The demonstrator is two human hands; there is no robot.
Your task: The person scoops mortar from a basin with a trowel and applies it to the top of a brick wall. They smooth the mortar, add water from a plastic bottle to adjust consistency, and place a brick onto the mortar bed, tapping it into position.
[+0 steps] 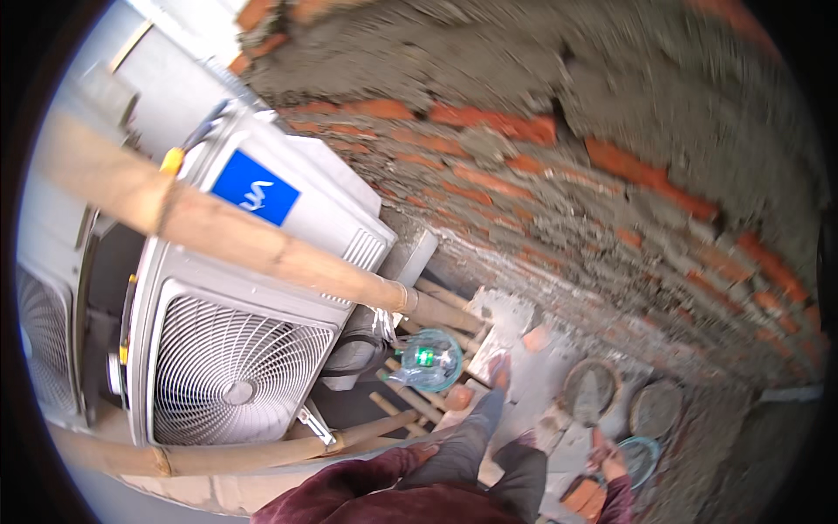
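My right hand (606, 458) is low on the right, its fingers closed round the handle of a trowel. The trowel's grey blade (587, 407) reaches over a round pan of mortar (571, 384). A second round pan (656, 409) filled with grey mortar stands beside it. Close to my right wrist are a teal basin (643, 456) and orange bricks (585, 498). My left hand (425, 451) rests by my left thigh, and its fingers are too small and partly hidden to read. Fresh grey mortar covers the upper part of the brick wall (493, 182).
On the left stands a white outdoor air-conditioner unit (240, 393), with bamboo poles (279, 253) across and below it. A teal tub (456, 360) holding a clear plastic bottle (425, 356) sits near the bamboo slats. Brick pieces (536, 338) lie along the wall's foot.
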